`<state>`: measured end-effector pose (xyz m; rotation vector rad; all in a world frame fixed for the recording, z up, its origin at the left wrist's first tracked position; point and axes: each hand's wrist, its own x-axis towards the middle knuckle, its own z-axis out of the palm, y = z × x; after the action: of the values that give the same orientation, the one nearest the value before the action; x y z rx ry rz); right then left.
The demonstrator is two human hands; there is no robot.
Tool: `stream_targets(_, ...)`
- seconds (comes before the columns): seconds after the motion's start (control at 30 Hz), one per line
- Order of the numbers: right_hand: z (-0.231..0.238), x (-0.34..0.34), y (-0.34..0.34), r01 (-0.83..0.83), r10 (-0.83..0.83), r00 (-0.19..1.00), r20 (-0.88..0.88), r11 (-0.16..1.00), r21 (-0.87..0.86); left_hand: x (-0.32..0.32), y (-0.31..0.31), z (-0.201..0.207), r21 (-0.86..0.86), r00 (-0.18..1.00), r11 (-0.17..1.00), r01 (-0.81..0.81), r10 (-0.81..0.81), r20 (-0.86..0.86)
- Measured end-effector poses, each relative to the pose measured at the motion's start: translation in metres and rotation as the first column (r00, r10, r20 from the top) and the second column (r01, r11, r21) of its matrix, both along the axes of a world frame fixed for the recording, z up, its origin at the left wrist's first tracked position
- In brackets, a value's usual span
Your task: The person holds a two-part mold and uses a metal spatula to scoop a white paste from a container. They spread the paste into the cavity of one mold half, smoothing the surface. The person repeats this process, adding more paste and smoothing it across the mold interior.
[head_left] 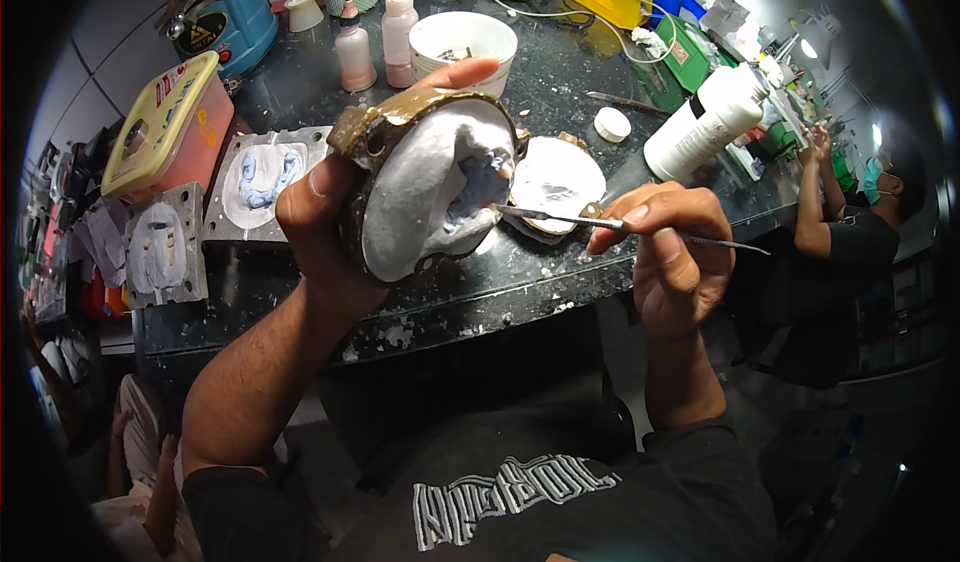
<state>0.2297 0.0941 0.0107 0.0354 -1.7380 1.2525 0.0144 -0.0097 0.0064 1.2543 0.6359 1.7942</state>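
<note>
My left hand [322,202] holds up one half of a round metal dental flask [385,114], tilted toward me, its fingers wrapped around the rim. White plaster [405,207] fills it, with a bluish mould cavity [478,187] at the right side. Between the thumb and fingers of my right hand [678,252] is a thin metal dental carver [560,216]. The carver's tip meets the edge of that cavity. Behind it on the bench lies the other flask half [558,174], also plaster-filled.
Two square flask halves [262,177] [165,247] and a lidded tub [170,127] stand left. Behind my hands are a white bowl [462,37], pink bottles [398,37] and a knife [625,103]. A white bottle [705,122] leans at right; another person [850,217] sits beyond.
</note>
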Motion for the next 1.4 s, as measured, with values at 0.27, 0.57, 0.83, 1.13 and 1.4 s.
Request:
stream_targets(0.27,0.015,0.008,0.021,0.134,-0.14,0.978,-0.155,0.99,-0.044,0.001,0.001,-0.005,-0.002,0.999,0.999,-0.034,0.034,0.043)
stream_targets(0.57,-0.02,0.024,0.089,0.66,-0.694,0.636,0.337,0.716,0.229,0.002,-0.001,-0.003,-0.249,0.876,0.949,0.192,-0.052,0.479)
stream_targets(0.83,-0.039,0.02,0.101,0.584,-0.777,0.502,0.38,0.629,0.513,-0.004,0.0,-0.009,-0.145,0.885,0.965,0.219,-0.134,0.445)
stream_targets(1.13,-0.034,0.021,0.093,0.621,-0.706,0.532,0.468,0.701,0.351,0.0,-0.004,-0.003,-0.129,0.876,0.943,0.305,-0.226,0.425)
stream_targets(1.4,-0.04,0.023,0.094,0.674,-0.702,0.558,0.442,0.694,0.253,0.0,-0.005,0.001,-0.256,0.739,0.856,0.449,-0.195,0.644)
